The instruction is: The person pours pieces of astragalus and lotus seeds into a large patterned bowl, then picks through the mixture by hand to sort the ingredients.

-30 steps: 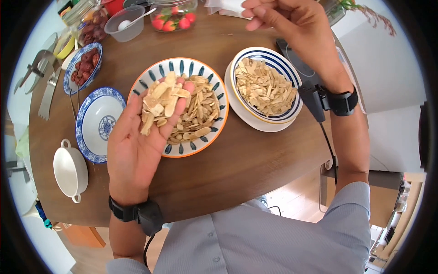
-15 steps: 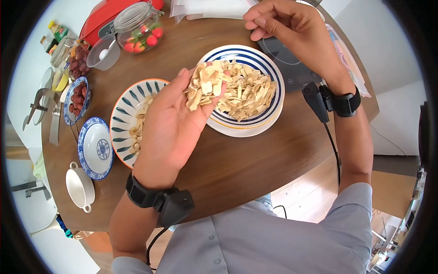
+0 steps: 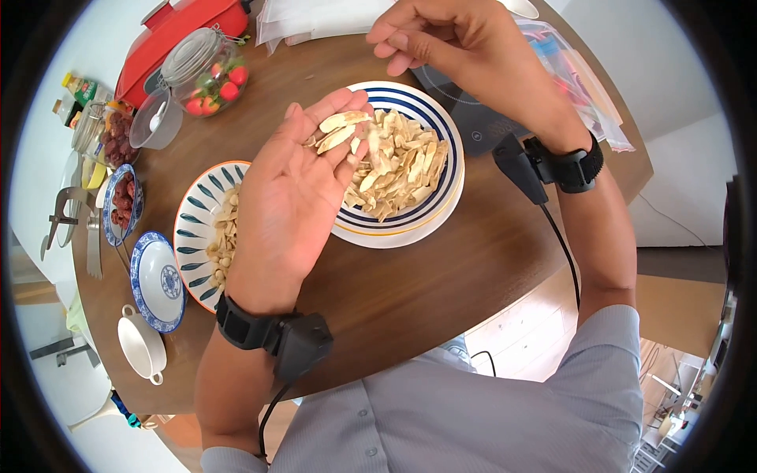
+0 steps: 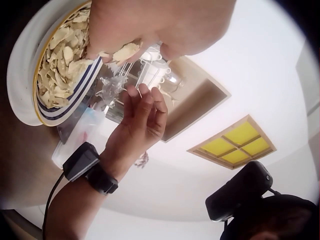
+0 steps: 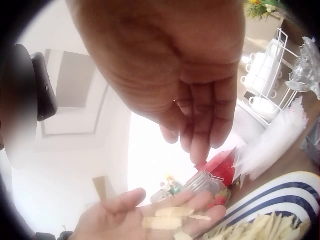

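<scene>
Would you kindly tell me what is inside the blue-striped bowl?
The blue-striped bowl holds pale dried slices. The left hand, carrying a few slices, hides its left part.

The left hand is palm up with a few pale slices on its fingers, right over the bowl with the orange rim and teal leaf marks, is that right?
Not quite. The left hand, palm up with slices, is over the blue-striped bowl, as the head view shows.

I wear a grey-blue buttoned shirt (image 3: pixel 441 418), a black camera strap (image 3: pixel 272 335) on each wrist (cables trailing).
</scene>
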`<control>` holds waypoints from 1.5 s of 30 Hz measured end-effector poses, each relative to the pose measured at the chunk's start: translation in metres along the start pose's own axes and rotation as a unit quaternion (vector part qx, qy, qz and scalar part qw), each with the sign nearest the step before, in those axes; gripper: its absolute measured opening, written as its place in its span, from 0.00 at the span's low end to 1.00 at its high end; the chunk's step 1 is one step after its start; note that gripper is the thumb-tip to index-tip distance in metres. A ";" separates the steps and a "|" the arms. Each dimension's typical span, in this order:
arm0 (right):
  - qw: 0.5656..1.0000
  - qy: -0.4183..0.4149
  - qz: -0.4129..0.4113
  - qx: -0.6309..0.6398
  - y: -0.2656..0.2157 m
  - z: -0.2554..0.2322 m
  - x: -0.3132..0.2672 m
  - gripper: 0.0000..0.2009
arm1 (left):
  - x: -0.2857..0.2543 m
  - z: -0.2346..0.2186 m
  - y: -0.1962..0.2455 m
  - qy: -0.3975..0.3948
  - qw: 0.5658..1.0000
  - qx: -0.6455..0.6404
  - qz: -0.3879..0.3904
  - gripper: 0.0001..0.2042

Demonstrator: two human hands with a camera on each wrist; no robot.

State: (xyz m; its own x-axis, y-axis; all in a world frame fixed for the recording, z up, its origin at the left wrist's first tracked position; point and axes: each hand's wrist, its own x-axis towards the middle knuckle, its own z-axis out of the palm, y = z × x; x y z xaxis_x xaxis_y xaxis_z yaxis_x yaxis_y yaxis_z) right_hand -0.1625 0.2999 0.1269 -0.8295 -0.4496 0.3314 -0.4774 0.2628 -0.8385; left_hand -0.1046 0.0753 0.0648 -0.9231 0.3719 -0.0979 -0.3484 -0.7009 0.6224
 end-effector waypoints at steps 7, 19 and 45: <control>0.999 -0.008 -0.020 -0.023 -0.001 0.001 0.002 0.10 | 0.004 0.002 0.002 -0.022 1.000 0.020 0.008 0.32; 0.979 -0.035 -0.139 -0.145 0.007 0.022 -0.003 0.07 | 0.007 -0.001 0.002 -0.029 0.999 -0.029 -0.004 0.34; 0.944 -0.096 -0.154 -0.275 0.022 0.011 -0.005 0.06 | 0.001 0.000 0.007 -0.035 0.994 0.100 0.025 0.30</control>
State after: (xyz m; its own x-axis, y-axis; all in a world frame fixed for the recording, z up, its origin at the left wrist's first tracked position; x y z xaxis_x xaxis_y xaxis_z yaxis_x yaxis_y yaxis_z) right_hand -0.1658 0.2985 0.1023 -0.5843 -0.7092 0.3946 -0.8095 0.4743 -0.3461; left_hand -0.1077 0.0710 0.0689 -0.9225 0.3858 -0.0133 -0.2565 -0.5868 0.7681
